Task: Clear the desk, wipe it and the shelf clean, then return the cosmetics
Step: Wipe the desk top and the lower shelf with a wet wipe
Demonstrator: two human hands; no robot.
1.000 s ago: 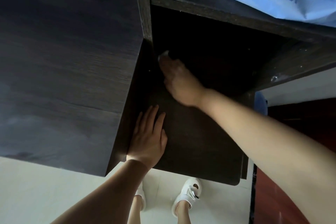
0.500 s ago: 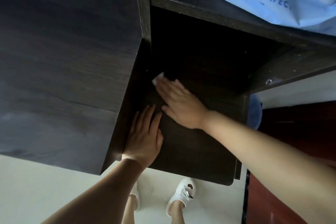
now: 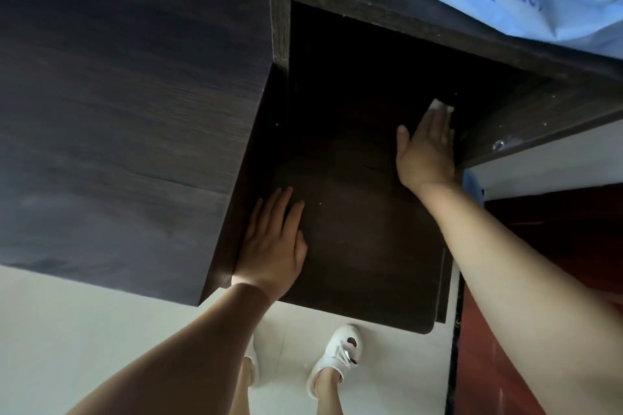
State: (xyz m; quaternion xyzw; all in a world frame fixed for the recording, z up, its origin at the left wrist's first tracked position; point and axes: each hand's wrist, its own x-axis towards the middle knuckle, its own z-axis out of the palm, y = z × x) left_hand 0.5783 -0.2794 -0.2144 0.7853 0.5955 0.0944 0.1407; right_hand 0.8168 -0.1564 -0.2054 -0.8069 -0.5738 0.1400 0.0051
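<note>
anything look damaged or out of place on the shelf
Nothing spilled or askew. The lower shelf shows a thin crack-like line near the right hand, which presses a white wipe; pale specks dot the side panel.

One camera sits on the person's head and looks almost straight down, close over the dark counter (image 3: 128, 104) and the shelf (image 3: 357, 212) beside it, with both arms reaching in from the bottom and the white floor (image 3: 84, 330) and shoes (image 3: 337, 357) far below.
</note>
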